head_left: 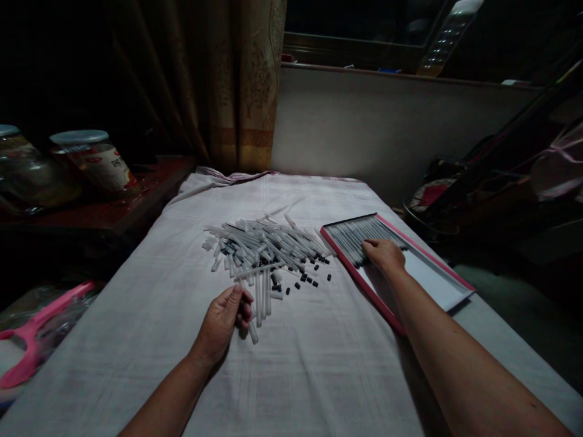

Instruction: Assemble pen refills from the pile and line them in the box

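A loose heap of clear plastic tubes (259,243) lies on the cloth, with small black caps (297,285) scattered along its near right side. My left hand (223,318) is closed at the heap's near edge, pinching a clear tube (253,332) that slants past the fingertips. Beside the heap sits a shallow tray with red sides (359,282). Across its far part runs a row of tubes (350,237) laid side by side, with black ends showing. My right hand (387,255) is over the near edge of this row, fingers pinched together; what they hold is hidden.
A pale checked cloth (291,376) covers the table. Lidded jars (98,161) stand on a dark red side table (136,203) at left. A pink-handled object (40,321) lies at the lower left. Beyond are a curtain (246,91) and a bottle (449,39) on the sill.
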Demonstrator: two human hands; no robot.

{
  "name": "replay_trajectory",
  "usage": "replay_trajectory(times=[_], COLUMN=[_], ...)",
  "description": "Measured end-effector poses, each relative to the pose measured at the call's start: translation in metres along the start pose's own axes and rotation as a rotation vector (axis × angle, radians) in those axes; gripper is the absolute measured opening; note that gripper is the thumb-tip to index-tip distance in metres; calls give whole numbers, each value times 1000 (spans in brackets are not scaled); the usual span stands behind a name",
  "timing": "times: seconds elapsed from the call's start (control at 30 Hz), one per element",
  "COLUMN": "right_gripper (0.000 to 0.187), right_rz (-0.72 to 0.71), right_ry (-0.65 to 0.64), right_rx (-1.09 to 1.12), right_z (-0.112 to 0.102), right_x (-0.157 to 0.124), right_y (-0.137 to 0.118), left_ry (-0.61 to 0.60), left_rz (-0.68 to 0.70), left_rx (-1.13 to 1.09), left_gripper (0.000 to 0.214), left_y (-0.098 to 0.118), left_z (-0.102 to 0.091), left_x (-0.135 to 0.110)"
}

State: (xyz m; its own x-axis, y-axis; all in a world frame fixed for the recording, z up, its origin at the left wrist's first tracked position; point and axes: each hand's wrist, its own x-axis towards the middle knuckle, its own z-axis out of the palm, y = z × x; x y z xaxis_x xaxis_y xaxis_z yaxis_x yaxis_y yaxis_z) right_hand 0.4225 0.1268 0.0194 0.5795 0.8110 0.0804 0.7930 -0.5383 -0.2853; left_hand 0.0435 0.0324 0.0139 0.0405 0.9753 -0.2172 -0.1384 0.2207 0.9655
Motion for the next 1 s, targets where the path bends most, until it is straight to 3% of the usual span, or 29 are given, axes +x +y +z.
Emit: replay_trajectory(times=[0.27,0.43,0.53,0.7,0.83,1.0], right_gripper=[39,38,34,27,27,25], right_rz=[-69,-200,-411,-691,-740,-722], right_ry=[-15,65,79,-143,-147,-118], right_rx=[-51,-33,37,8,-149,-230], right_z=[-10,-24,-24,-11,-1,4], right_x=[-5,-18,-40,-95,-123,-131], right_y=[-3,-27,-57,-106,-123,-131], left_ry=[-6,-8,-13,-25,-45,-57], left_rz=[1,5,6,11,19,16], left_rx=[-2,-4,-11,-33,-36,-36], left_gripper=[57,58,57,56,56,55], left_y=[1,2,2,0,-1,-1], left_z=[1,2,2,1,0,0], left_x=[-1,-1,-1,0,1,0])
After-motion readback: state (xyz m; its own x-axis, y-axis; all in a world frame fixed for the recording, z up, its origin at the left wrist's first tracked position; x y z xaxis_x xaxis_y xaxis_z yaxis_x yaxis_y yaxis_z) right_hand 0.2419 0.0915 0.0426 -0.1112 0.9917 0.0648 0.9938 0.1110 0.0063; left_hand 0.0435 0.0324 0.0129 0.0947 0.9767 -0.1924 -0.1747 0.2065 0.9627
